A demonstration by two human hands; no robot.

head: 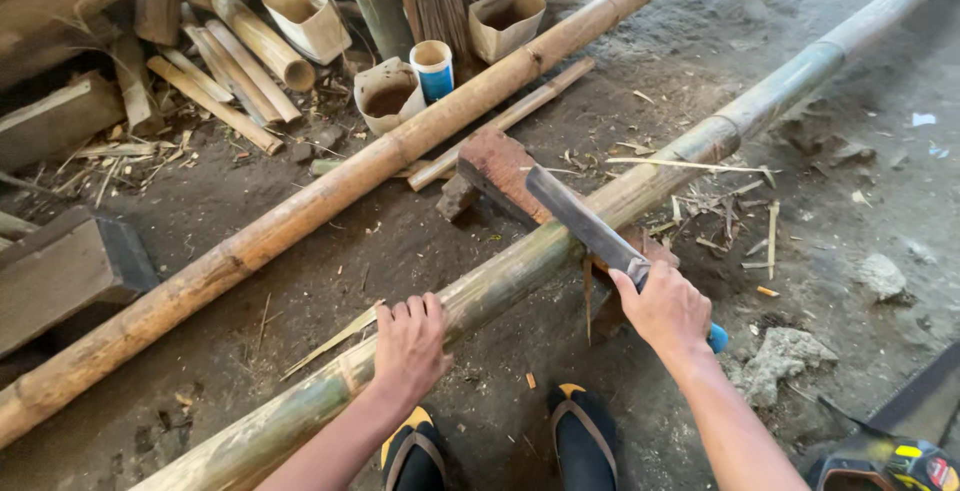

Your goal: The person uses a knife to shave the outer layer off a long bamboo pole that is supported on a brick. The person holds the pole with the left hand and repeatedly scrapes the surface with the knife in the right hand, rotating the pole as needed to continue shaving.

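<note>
A long greenish bamboo pole lies diagonally across the dirt floor, resting on a reddish wooden block. My left hand presses down on the pole's near part, fingers spread over it. My right hand grips the blue handle of a machete. Its broad dark blade lies against the pole just past the block. My two feet in black and yellow sandals stand below the pole.
A second, browner bamboo pole runs parallel to the left. Cut bamboo pieces, several paper containers, a blue and white cup and wood blocks lie at the back left. Splinters and stones litter the right.
</note>
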